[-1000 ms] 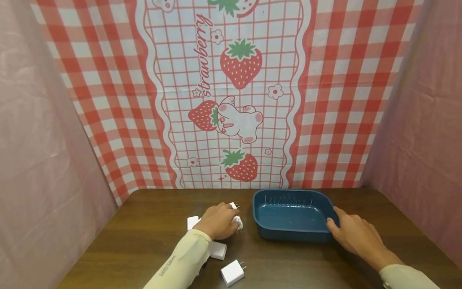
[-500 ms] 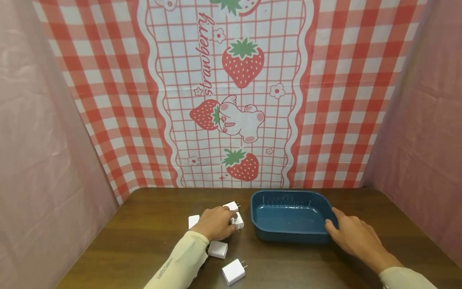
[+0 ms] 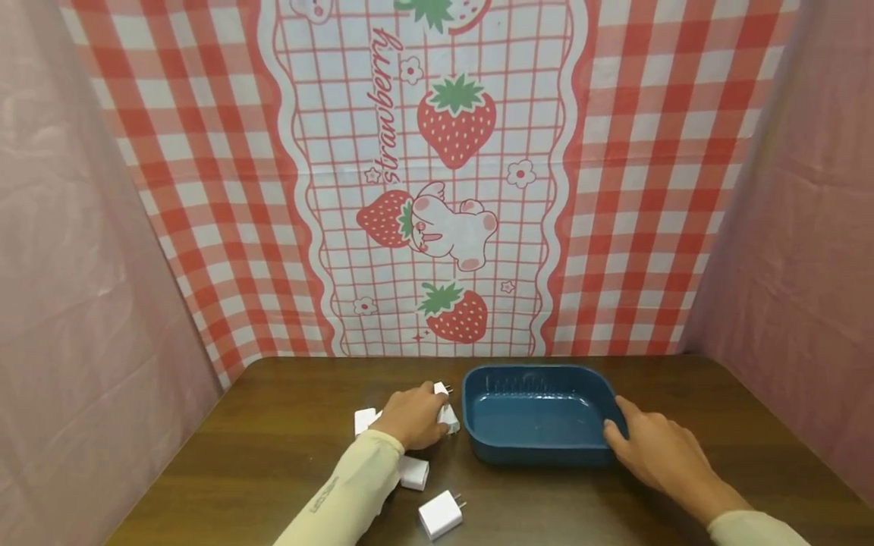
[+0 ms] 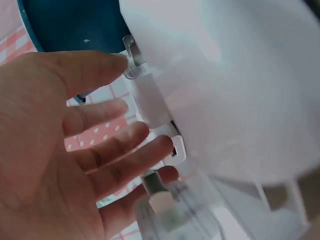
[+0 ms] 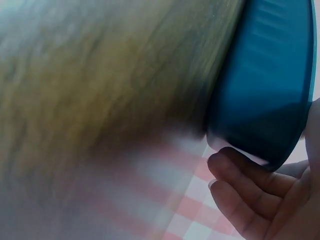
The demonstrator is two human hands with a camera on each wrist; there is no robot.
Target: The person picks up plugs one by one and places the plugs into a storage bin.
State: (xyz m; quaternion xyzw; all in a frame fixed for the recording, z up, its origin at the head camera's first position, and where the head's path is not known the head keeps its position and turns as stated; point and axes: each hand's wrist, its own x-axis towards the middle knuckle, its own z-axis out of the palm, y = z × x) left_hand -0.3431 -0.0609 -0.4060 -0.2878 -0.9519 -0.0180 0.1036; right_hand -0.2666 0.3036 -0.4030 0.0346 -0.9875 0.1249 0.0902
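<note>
In the head view, my left hand is over a group of white plug-in chargers, its fingertips right at one charger near the container. The left wrist view shows its fingers spread and only slightly bent, the thumb tip against a white charger with metal prongs. My right hand grips the right end of a blue rectangular container, thumb at the rim and fingers on the outer wall. The right wrist view shows bent fingers at the container's outer corner.
More white chargers lie on the brown wooden table: one charger in front, another beside the left sleeve, and one left of the hand. A red-checked strawberry cloth hangs behind, with pink curtains at both sides.
The blue container has slid left and a little nearer to me, together with my right hand. My left hand stays over the chargers with small shifts.
</note>
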